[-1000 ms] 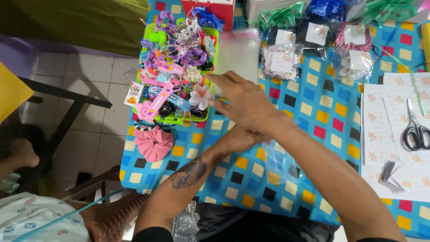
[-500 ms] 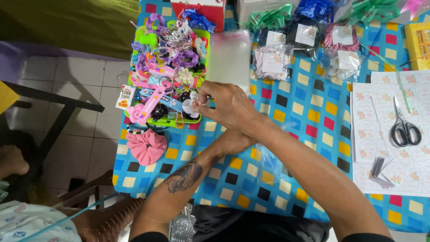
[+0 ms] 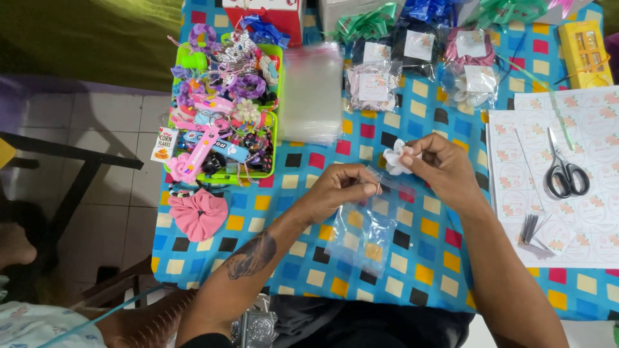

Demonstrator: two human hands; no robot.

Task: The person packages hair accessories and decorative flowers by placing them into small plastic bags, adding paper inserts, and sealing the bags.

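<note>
Furthest out from the left hand, off toward its outer side, a pink fabric scrunchie (image 3: 198,214) lies flat on the blue checked tablecloth (image 3: 309,270) with its coloured squares. Beyond the scrunchie, further from the person, sits a lime-green plastic tray (image 3: 222,175) heaped with small bright trinkets: purple and pink chain pieces, beads, little toy-like bits. Straight ahead of the left hand is a stack of clear cellophane sleeves (image 3: 311,93), flat and glossy.

The left hand (image 3: 335,190) rests on the cloth with its fingers curled in, thumb and forefinger pinched on the top edge of a small clear plastic bag (image 3: 364,229). The bag is thin and see-through, so the yellow, blue and black squares show through it; it lies slack, trailing from the pinch back toward the person.

Just across from that pinch, the right hand (image 3: 445,167) is closed on a small white fabric flower (image 3: 394,160), its ruffled petals poking out from the fingertips. The flower is held right at the mouth of the bag, very near the left hand's fingers.

Ahead of the right hand stand filled clear gift bags (image 3: 374,84) tied with ribbon. To its outer side lies a white sheet of round stickers (image 3: 593,219), with black-handled scissors (image 3: 566,175) on top.
</note>
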